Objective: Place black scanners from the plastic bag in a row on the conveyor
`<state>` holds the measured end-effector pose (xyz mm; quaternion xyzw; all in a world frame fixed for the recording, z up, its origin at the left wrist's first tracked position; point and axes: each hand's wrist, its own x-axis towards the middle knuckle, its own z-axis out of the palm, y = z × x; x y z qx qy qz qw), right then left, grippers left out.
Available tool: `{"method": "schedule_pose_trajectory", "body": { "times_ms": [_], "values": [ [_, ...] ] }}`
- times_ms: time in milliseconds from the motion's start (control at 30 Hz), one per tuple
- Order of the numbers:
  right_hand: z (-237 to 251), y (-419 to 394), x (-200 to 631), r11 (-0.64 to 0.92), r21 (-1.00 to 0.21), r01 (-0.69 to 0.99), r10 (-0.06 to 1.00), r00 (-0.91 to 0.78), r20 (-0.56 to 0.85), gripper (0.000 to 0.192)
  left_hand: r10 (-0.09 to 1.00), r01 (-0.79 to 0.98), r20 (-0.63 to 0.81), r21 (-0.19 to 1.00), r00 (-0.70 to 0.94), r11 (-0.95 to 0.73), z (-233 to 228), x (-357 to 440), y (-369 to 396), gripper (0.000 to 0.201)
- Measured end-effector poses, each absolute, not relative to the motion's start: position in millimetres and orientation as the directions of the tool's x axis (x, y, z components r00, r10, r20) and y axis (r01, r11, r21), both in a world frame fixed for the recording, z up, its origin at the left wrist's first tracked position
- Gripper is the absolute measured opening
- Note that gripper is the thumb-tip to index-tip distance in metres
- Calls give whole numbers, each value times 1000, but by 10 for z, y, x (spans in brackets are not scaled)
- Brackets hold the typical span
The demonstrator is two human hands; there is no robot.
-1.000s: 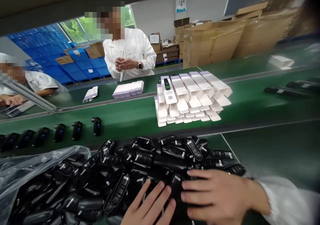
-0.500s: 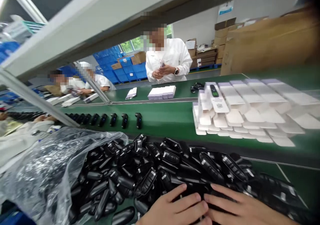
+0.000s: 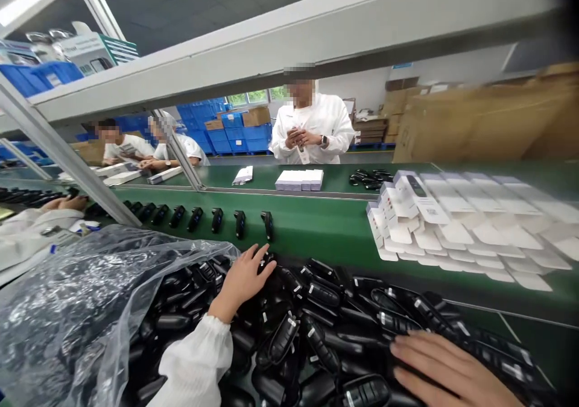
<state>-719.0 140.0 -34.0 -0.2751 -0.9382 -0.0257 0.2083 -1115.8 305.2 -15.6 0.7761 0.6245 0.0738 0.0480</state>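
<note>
A big heap of black key-fob devices (image 3: 316,316) lies in front of me, partly inside a clear plastic bag (image 3: 67,310). My left hand (image 3: 242,277), in a white sleeve, reaches over the heap to its far edge, fingers spread on the devices by the green belt. Flat on the near right part of the heap rests my right hand (image 3: 446,371), fingers apart and holding nothing. A row of several black devices (image 3: 212,219) stands on the conveyor belt (image 3: 325,226) just beyond my left hand.
Stacks of white cartons (image 3: 461,223) sit on the belt at right. Across the line a person in a white coat (image 3: 312,126) stands holding something small; other workers (image 3: 149,148) sit at left. A metal shelf frame (image 3: 67,160) slants at left. Cardboard boxes (image 3: 488,114) stand behind.
My left hand has left the near edge and reached forward across the heap to the belt side. My view has swung left and up. The right hand stays on the heap.
</note>
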Motion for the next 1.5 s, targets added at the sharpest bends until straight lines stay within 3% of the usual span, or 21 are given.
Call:
{"method": "schedule_pose_trajectory", "body": {
  "times_ms": [133, 233, 300, 400, 533, 667, 800, 900, 1000, 1200, 1300, 1400, 1500],
  "values": [
    [20, 1835, -7775, 632, -283, 721, 772, -558, 303, 35, 966, 950, 18, 174, 260, -259, -209, -11131, 3155, 45],
    [148, 2448, -8212, 435, -433, 790, 896, -430, 115, 36, 947, 925, 21, 207, 321, -319, -196, -11084, 3203, 32],
    [141, 2828, -8423, 325, -469, 822, 922, -386, -39, 39, 934, 906, 18, 236, 357, -351, -180, -11058, 3241, 29],
    [37, 3182, -8611, 236, -475, 848, 912, -361, -192, 52, 911, 868, 8, 300, 412, -396, -173, -11047, 3259, 40],
    [-81, 3307, -8671, 272, -532, 802, 886, -424, -186, 51, 868, 801, -3, 386, 497, -458, -197, -11061, 3218, 49],
    [1, 3309, -8618, 204, -701, 683, 850, -479, -219, 40, 825, 738, -19, 461, 565, -494, -200, -11075, 3213, 32],
    [178, 3226, -8558, 5, -873, 487, 919, -346, -188, 29, 803, 670, 24, 537, 596, -513, -153, -11099, 3249, 22],
    [250, 3166, -8501, -21, -928, 372, 961, -249, -121, 39, 819, 637, 64, 596, 570, -489, -112, -11113, 3272, 20],
    [219, 3224, -8373, 73, -888, 454, 977, -212, -29, 47, 863, 636, 75, 645, 500, -425, -94, -11100, 3286, 21],
    [-130, 3452, -7872, 69, -738, 672, 997, -27, 69, 26, 917, 590, 70, 746, 393, -310, -127, -11047, 3313, 22],
    [-283, 3411, -7668, 38, -526, 850, 999, -45, -1, 23, 938, 530, 20, 821, 346, -213, -189, -11063, 3368, 25],
    [-321, 3322, -7584, 6, -314, 949, 993, -42, -109, 37, 940, 453, 4, 876, 342, -168, -269, -11072, 3430, 29],
    [-289, 3296, -7642, 1, -284, 959, 992, -37, -123, 41, 948, 278, 5, 955, 318, -99, -329, -11044, 3449, 34]
  ]
}}
